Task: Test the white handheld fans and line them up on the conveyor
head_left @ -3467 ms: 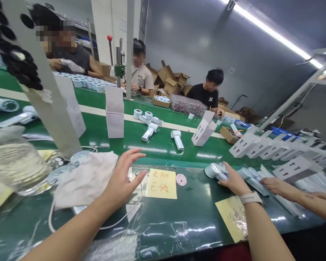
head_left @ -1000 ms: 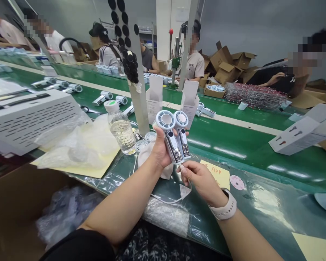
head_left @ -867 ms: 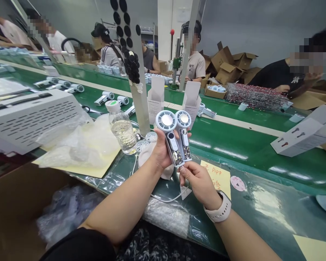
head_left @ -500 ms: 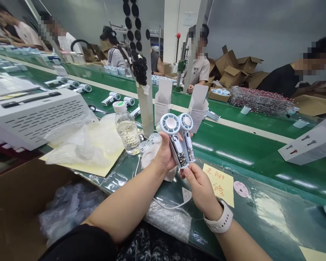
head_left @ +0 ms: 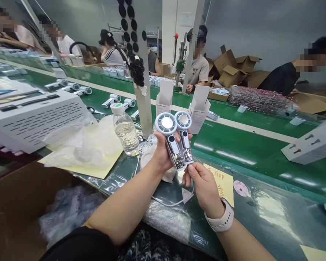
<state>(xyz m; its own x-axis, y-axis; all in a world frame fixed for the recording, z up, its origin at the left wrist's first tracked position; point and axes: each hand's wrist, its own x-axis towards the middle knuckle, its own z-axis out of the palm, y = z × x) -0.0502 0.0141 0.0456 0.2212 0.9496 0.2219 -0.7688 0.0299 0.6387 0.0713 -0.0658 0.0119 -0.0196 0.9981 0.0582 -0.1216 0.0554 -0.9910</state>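
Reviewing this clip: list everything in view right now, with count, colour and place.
handheld fans: 2, white and silver, side by side in the left hand
water bottle: 1, clear with green cap, left of the fans
vented housing: 1, white, far left
plastic film: 1 heap, translucent, on a yellow sheet
cardboard box: 1, brown, lower left, with plastic bags inside
conveyor belt: 1, green with pale stripe, across the middle
product cartons: 2, white, upright beyond the fans
sticky note: 1, yellow, handwritten, right of the hands
round sticker: 1, pink, beside the note
shipping cartons: several, brown, background
co-workers: about six, along the belts
left hand: 1, holding the fans
right hand: 1, fingers at the fans' lower end
smartwatch: 1, white, right wrist
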